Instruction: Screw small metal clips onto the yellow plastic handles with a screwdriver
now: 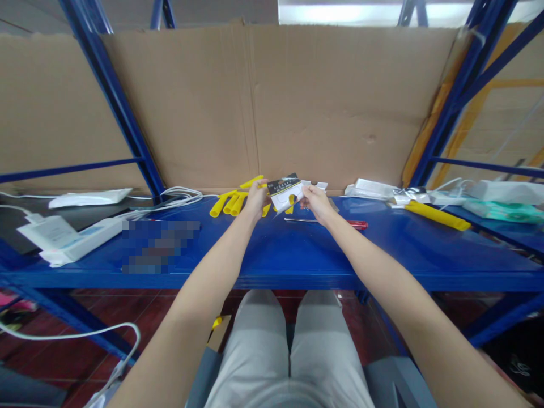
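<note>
Between my hands, raised above the blue table, is a flat black-and-white printed package (284, 191) with a clear edge and a small yellow piece showing at its lower right. My left hand (256, 199) pinches its left side. With fingers closed, my right hand (315, 201) grips the right side. On the table below lies a screwdriver (357, 225) with a red handle, its metal shaft pointing left. Several yellow tubes (229, 203) lie just left of and behind my left hand. White paper or packaging (318, 185) shows behind my right hand.
A white power strip (91, 238) with a plugged-in adapter and coiled white cable (182, 195) lies at the left. At the right are white packages (369, 189) and another yellow tube (437, 215). Cardboard (318, 102) walls the back; blue posts (110, 102) frame the sides.
</note>
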### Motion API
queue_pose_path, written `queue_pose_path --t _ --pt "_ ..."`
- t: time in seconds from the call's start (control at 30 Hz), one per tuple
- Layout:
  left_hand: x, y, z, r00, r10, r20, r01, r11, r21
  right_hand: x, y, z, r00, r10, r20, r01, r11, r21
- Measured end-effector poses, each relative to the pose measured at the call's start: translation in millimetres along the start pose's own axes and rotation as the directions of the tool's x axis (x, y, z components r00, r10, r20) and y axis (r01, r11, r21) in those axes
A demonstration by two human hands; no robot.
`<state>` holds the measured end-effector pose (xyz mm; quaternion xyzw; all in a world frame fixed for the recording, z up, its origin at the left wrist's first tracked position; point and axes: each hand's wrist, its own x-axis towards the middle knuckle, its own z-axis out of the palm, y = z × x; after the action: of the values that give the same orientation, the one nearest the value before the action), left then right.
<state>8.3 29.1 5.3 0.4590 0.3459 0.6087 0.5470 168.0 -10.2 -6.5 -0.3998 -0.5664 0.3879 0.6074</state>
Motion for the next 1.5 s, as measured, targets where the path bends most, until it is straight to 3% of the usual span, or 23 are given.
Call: queue_pose_path --t 0.1,0.27,0.47,0.67,0.8,1.13,1.3,1.5 --pt "-5 3 -1 0.992 0.07 -0.106 -0.068 0.997 0.025 0 -1 0 1.0 -0.003 -0.008 0.003 1.0 0.003" --pt "-5 6 -2 0.976 0.07 -0.207 -0.063 0.997 0.038 0 -1 -1 1.0 0.01 -0.03 -0.008 0.999 0.038" --pt "-5 11 -3 0.931 0.139 -0.336 -0.136 0.99 0.032 4 -2 -4 0.989 0.063 -0.131 -0.058 0.997 0.043" --pt "-11 11 0 0.946 0.175 -0.272 -0.149 0.982 0.113 14 2 -15 0.95 0.004 -0.314 -0.004 1.0 0.0" --pt "-11 7 1 0.947 0.23 -0.225 -0.202 0.969 0.144 17 5 -19 0.933 -0.029 -0.36 0.023 1.0 -0.021" --pt "-12 6 3 0.968 0.189 -0.168 -0.155 0.968 0.196 13 4 -9 0.927 -0.14 -0.348 0.111 0.989 -0.103" --pt "-17 4 7 0.986 0.152 -0.073 -0.14 0.979 0.148 13 9 -6 0.936 -0.201 -0.289 0.166 0.976 -0.144" --pt "-16 6 9 0.977 0.162 -0.136 -0.147 0.983 0.114 14 14 -4 0.958 -0.188 -0.215 0.157 0.976 -0.153"
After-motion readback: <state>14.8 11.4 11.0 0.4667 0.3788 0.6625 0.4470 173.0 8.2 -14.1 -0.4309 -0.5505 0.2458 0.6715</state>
